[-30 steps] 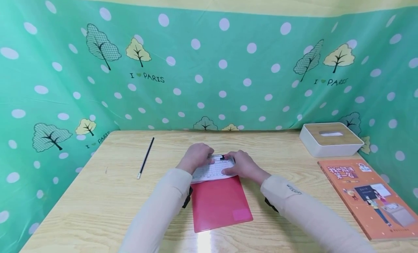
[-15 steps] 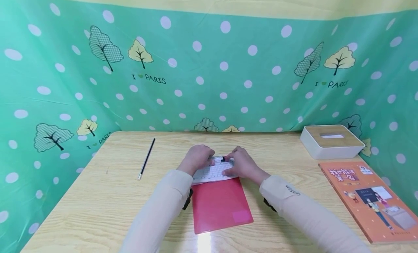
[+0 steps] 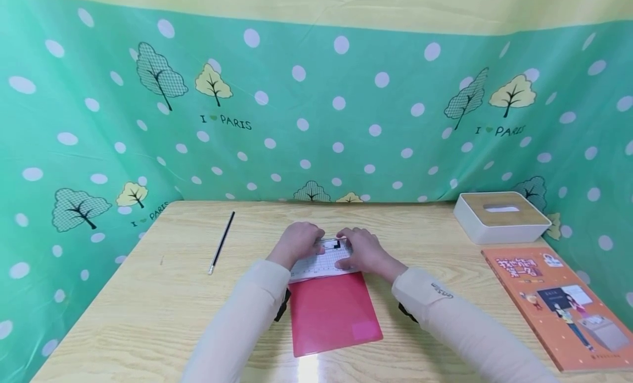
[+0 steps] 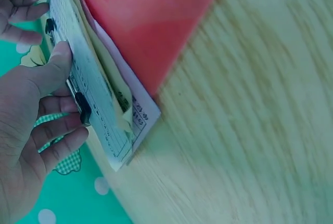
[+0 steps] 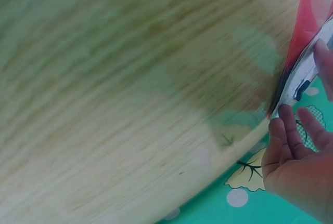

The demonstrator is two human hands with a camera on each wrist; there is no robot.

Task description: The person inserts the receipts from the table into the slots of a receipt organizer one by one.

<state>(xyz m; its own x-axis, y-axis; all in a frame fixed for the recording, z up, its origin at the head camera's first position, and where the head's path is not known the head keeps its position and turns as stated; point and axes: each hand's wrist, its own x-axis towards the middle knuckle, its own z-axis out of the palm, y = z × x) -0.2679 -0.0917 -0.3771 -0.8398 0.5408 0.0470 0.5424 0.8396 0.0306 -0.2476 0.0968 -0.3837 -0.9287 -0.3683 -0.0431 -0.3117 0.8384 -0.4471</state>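
Observation:
A red folder (image 3: 336, 317) lies in the middle of the table. Across its far end is a stack of papers (image 3: 316, 266), its top sheet printed with a grid. A thin metal fastener bar with black sliders (image 4: 82, 108) runs along the stack's far edge. My left hand (image 3: 298, 242) grips that edge, thumb on the top sheet beside the bar and fingers around the far side. Opposite it, my right hand (image 3: 367, 252) holds the right end, its thumb on the paper and its fingers curled at the far edge. In the left wrist view, the papers' near edges fan up from the folder.
A black pencil (image 3: 222, 243) lies to the left. On the right are an orange book (image 3: 559, 306) and a white tissue box (image 3: 509, 233) with a wooden lid. A green dotted cloth (image 3: 316, 119) hangs behind the table's far edge.
The right hand's fingers have shifted slightly left along the fastener bar, and more of the hand's back shows. The left hand stays in place. The head view has tilted up a little.

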